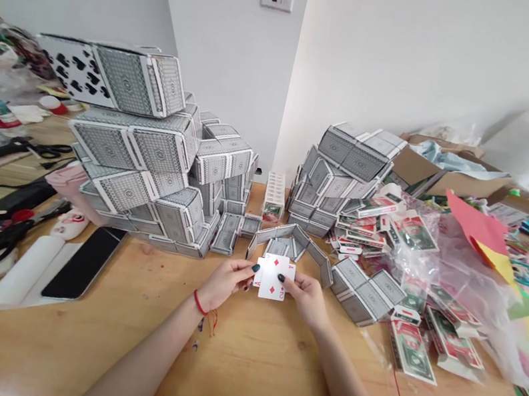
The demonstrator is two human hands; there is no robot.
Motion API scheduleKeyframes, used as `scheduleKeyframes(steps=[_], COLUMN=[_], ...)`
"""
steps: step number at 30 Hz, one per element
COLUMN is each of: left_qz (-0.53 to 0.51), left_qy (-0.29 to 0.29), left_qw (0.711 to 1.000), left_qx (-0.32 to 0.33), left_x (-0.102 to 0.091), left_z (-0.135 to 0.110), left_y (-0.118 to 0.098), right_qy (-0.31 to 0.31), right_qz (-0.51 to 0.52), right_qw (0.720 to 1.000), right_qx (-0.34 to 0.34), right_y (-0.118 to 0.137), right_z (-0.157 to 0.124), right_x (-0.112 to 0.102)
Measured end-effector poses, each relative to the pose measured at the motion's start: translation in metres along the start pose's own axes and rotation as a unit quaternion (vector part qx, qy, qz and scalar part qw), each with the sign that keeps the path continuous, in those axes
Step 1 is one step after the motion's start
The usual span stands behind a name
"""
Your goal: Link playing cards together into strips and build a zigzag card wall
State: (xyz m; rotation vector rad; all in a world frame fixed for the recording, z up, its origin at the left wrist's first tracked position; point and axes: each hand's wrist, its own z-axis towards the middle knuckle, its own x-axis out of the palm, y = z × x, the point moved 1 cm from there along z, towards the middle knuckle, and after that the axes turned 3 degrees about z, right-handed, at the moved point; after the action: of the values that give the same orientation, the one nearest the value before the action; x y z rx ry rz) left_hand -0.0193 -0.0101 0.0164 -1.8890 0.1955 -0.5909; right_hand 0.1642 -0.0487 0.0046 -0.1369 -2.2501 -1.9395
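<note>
Right of the phone, the left hand and right hand pinch the cards in a narrow grip; probably light, bendy and slick, they suit edge holds.

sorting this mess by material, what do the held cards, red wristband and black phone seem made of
Held cards: probably paper card, smooth-looking; flat, thin, printed faces. Red wristband: likely matte cord, with thin strands hanging. Black phone: apparently smooth glass front, from its even dark face; pale rim, metal or plastic, unclear.
</note>
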Motion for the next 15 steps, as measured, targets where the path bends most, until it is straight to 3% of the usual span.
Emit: scheduleKeyframes(steps=[8, 15], left_qz=[-0.021, 0.033], left_qy=[0.016, 0.005], left_qw=[0.997, 0.999], left_qx=[-0.068, -0.028], left_x=[0.001, 0.009], left_z=[-0.003, -0.002], left_y=[0.003, 0.004], right_qy=[0.000, -0.010], right_qz=[-0.023, -0.039], right_qw=[1.000, 0.999], right_qx=[-0.017, -0.021], right_y=[0.001, -0.002], right_z=[-0.003, -0.004], right_x=[0.002, 0.005])
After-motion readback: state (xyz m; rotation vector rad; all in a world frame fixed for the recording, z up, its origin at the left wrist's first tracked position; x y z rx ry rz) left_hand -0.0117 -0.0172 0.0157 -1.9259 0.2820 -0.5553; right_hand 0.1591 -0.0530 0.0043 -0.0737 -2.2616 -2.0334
